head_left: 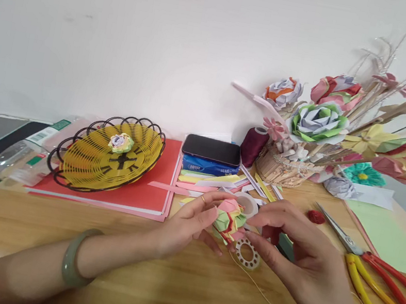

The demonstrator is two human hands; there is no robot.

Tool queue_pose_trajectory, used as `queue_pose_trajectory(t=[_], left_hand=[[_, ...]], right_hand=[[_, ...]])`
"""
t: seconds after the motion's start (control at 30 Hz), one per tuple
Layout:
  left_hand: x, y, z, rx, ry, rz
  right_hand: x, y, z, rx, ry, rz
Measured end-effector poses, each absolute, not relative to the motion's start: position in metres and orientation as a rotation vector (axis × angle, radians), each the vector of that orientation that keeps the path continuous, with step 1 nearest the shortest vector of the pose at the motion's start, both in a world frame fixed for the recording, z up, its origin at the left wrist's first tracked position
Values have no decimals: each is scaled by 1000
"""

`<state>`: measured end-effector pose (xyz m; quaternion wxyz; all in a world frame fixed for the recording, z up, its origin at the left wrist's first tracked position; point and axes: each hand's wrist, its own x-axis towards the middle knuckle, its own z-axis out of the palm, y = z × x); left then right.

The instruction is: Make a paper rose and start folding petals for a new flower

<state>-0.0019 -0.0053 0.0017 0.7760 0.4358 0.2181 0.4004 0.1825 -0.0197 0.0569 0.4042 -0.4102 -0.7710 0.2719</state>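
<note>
Broadly, my pale wooden desk (146, 296) carries everything, with a round holder clad in light wooden pieces (286, 171) at its back right, full of made flowers. On the left, a red sheet of paper (168, 167) lies under a shallow yellow woven basket with a looped black rim (149, 147). Long metal scissors with red and yellow handles (355, 248) rest at my right, beside my right grip (296, 247). My left grip (191, 220) is closed around the near-left side of a rounded pink, green, yellow and red folded-paper flower (229, 219), held up in front of some loose coloured paper strips (217, 180). My right thumb and forefinger are at its right edge; I cannot tell whether they pinch anything. I judge this flower mostly built, its layers gathered into a round; the lower edge, where tips jut unevenly, seems the part left to settle. A smaller, pale folded-paper flower (121, 143) sits in the basket, apparently finished. Thinnest of all, a pale thread (261, 290) trails across the desk from near the flower I hold.
</note>
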Motion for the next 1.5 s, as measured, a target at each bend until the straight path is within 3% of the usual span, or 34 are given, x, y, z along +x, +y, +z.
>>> queue_pose_trajectory(t=[0.23,0.53,0.73,1.23,1.5], left_hand=[[1,-7,0,854,531,735],[2,-8,-7,941,614,717],[2,-6,-6,1016,723,740],[1,-2,6,920,404,926],[-3,1,4,873,397,738]], right_hand=[[182,-17,56,-1020,-2089,668],[181,-19,46,-904,-2205,408],[180,-20,50,-1015,-2088,484],[177,-23,50,-1111,-1988,373],[180,-23,53,-970,-2064,368]])
